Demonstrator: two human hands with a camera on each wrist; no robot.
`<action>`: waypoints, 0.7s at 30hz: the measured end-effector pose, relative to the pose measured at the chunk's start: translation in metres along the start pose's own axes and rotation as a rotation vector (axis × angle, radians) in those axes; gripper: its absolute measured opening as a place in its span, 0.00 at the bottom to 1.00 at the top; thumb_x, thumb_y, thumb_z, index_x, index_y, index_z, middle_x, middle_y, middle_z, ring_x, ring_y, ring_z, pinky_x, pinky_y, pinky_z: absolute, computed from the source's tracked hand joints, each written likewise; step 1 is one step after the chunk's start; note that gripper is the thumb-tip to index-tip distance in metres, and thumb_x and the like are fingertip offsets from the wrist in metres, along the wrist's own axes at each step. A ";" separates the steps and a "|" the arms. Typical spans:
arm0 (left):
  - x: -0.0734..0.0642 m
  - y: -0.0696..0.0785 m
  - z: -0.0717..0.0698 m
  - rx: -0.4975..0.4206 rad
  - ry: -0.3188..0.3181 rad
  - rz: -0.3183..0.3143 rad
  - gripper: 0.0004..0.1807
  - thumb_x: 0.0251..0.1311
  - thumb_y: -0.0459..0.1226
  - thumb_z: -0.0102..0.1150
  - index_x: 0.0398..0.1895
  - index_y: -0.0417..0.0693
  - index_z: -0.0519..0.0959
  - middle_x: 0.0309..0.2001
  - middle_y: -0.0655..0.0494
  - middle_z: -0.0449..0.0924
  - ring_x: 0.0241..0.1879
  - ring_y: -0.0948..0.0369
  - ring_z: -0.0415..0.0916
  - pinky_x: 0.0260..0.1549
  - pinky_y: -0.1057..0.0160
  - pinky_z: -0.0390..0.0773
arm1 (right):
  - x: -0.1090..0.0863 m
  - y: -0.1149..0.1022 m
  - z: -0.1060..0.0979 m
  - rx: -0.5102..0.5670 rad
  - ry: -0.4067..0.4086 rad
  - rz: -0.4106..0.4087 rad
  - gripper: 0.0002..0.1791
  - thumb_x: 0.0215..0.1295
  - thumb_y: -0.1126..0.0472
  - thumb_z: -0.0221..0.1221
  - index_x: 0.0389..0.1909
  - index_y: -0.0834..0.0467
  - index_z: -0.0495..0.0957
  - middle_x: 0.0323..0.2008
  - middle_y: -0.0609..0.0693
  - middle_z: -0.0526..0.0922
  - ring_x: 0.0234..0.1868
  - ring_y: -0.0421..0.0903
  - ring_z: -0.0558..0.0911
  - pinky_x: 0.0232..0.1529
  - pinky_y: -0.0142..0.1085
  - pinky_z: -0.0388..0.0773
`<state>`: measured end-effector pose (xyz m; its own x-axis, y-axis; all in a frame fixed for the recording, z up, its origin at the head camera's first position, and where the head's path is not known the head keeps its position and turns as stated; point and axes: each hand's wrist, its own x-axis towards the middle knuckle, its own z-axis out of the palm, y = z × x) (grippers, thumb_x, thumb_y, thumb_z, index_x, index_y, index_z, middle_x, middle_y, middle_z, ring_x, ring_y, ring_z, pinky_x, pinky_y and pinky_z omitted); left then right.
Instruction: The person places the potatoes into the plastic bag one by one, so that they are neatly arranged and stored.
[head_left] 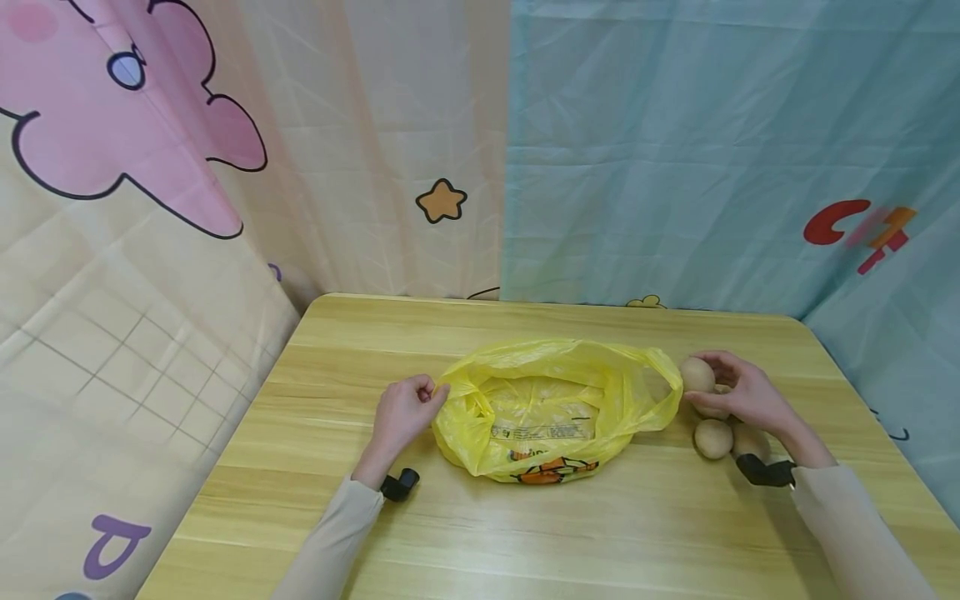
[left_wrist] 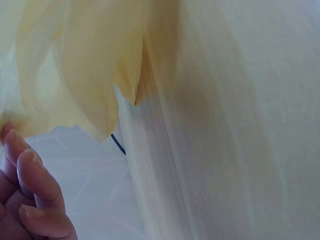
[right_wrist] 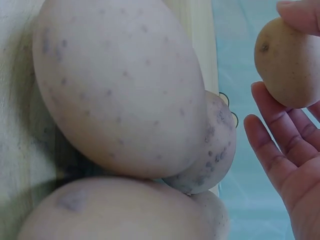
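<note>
A yellow plastic bag [head_left: 461,421] lies with its mouth spread wide on the table, its printed inside showing. My left hand [head_left: 403,417] pinches the bag's left rim between thumb and fingers; the left wrist view shows the thin film [left_wrist: 75,75] hanging beside the fingers [left_wrist: 37,180]. At the bag's right handle, my right hand [head_left: 753,402] holds a potato [head_left: 697,376], gripped between thumb and fingertips and raised off the table in the right wrist view. Several more potatoes [head_left: 713,439] lie together below that hand, including a large speckled potato [right_wrist: 120,85].
The wooden table [head_left: 540,550] has its back edge against patterned curtains [head_left: 675,150], which also hang along both sides. Black wrist straps with cameras [head_left: 401,484] sit on both forearms.
</note>
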<state>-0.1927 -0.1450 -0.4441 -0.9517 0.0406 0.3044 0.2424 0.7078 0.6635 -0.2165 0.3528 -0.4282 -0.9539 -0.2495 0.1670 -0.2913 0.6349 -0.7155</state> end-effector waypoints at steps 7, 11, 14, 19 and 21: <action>0.000 -0.001 0.000 0.002 -0.002 -0.002 0.16 0.59 0.41 0.62 0.15 0.50 0.71 0.11 0.63 0.65 0.12 0.64 0.59 0.16 0.65 0.59 | -0.001 0.000 -0.003 0.008 0.048 0.036 0.32 0.57 0.59 0.68 0.60 0.65 0.67 0.47 0.52 0.75 0.41 0.27 0.73 0.36 0.25 0.71; 0.000 -0.002 0.001 0.004 -0.002 -0.010 0.16 0.59 0.41 0.62 0.15 0.50 0.72 0.12 0.63 0.65 0.12 0.64 0.59 0.16 0.65 0.60 | -0.001 -0.001 -0.003 0.019 0.087 0.032 0.32 0.57 0.59 0.68 0.59 0.66 0.67 0.45 0.45 0.75 0.40 0.27 0.74 0.35 0.25 0.72; 0.000 -0.002 0.001 0.003 -0.003 -0.014 0.16 0.59 0.41 0.62 0.15 0.50 0.72 0.12 0.63 0.65 0.12 0.64 0.60 0.16 0.65 0.60 | -0.001 -0.002 -0.001 0.029 0.121 0.020 0.31 0.56 0.60 0.68 0.58 0.66 0.68 0.43 0.39 0.75 0.39 0.27 0.74 0.34 0.24 0.72; 0.000 -0.001 0.001 0.000 -0.007 -0.021 0.16 0.59 0.41 0.62 0.16 0.50 0.72 0.12 0.62 0.65 0.12 0.64 0.60 0.17 0.65 0.60 | -0.001 -0.004 0.000 0.082 0.180 -0.029 0.28 0.55 0.65 0.68 0.56 0.66 0.69 0.40 0.34 0.76 0.39 0.29 0.76 0.33 0.24 0.72; 0.000 -0.001 0.001 0.000 -0.006 -0.019 0.16 0.59 0.41 0.62 0.16 0.50 0.72 0.12 0.62 0.65 0.12 0.64 0.60 0.17 0.65 0.60 | -0.001 -0.005 0.001 0.098 0.203 -0.047 0.28 0.54 0.67 0.68 0.55 0.66 0.70 0.39 0.34 0.77 0.39 0.29 0.77 0.33 0.24 0.72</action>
<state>-0.1926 -0.1447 -0.4452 -0.9573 0.0309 0.2875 0.2239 0.7084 0.6694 -0.2140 0.3496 -0.4254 -0.9372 -0.1187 0.3280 -0.3371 0.5493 -0.7646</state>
